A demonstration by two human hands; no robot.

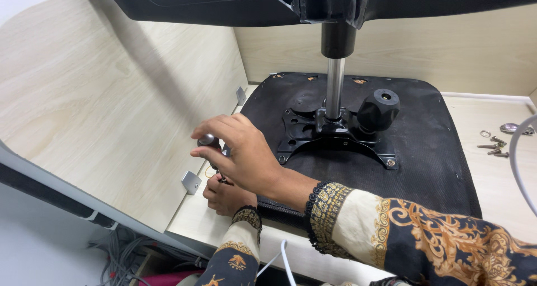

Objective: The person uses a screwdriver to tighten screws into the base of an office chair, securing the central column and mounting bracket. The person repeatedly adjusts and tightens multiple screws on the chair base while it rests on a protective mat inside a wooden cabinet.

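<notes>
Head view: upturned black chair seat (425,151) flat on pale wooden desk (492,179).
Right hand (240,151): fingers curled around the rounded metal-topped handle of a screwdriver (210,143), at seat's left edge.
Left hand (224,196): below right hand, half hidden; grip cannot be told.
Seat middle: black mounting plate (335,137), chrome gas cylinder (334,87), black knob (378,109).
Desk right: loose screws (493,146).
Side panel: 2 metal brackets (191,182).

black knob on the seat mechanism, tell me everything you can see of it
The black knob is round and chunky, matte like plastic or rubber, with a ribbed edge and a small hole in the centre of its face. It sits tilted at the right of the black metal mechanism plate, beside the shiny gas lift column. Neither hand touches it.
</notes>
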